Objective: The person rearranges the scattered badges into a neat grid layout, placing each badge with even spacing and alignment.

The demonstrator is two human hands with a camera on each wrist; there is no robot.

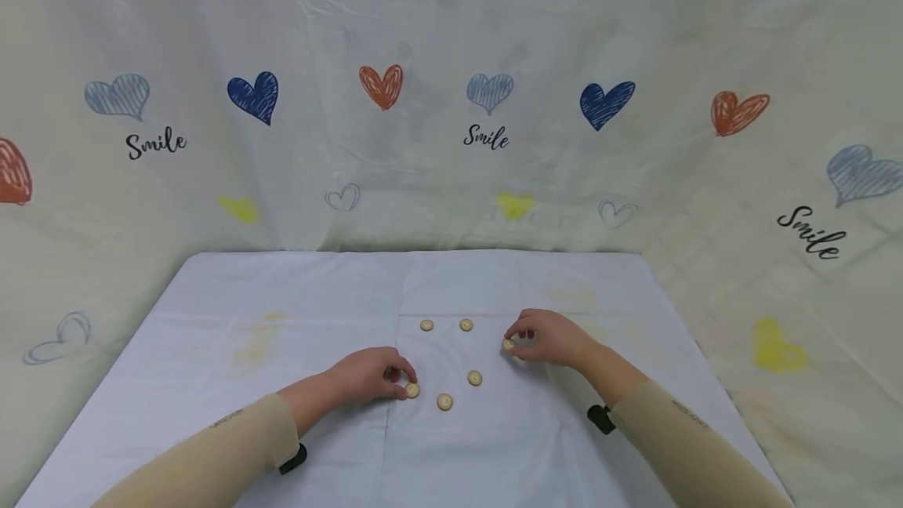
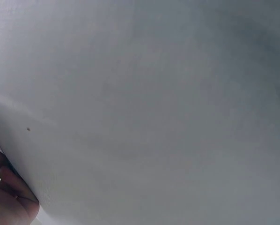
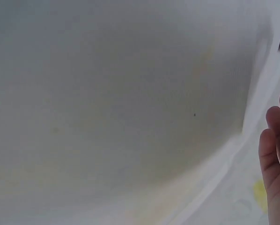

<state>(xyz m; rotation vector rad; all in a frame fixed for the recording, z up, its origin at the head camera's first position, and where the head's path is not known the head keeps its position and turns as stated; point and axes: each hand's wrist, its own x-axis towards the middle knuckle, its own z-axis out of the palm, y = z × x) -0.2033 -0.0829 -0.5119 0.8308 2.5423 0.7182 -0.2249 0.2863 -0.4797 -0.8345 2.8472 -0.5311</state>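
Observation:
My left hand (image 1: 374, 375) pinches a small round wooden button (image 1: 412, 390) between thumb and fingertip, low over the white cloth. Farther right, a second button (image 1: 508, 344) is pinched by my right hand (image 1: 549, 337), its thumb and index finger at the disc's edge. Between the hands lie more buttons of the same pale kind: two at the back, one of them this button (image 1: 466, 324), and two nearer the front, including this button (image 1: 444, 401). Curled fingers (image 2: 18, 187) show at the left wrist view's corner. In the right wrist view, fingers (image 3: 271, 150) appear at the right edge.
A white cloth with creases and faint yellow stains covers the table (image 1: 282, 288). Behind and beside it hangs a pale curtain (image 1: 423, 14) printed with hearts and the word Smile. Beige sleeves (image 1: 212, 453) cover both forearms, with a dark band near each wrist.

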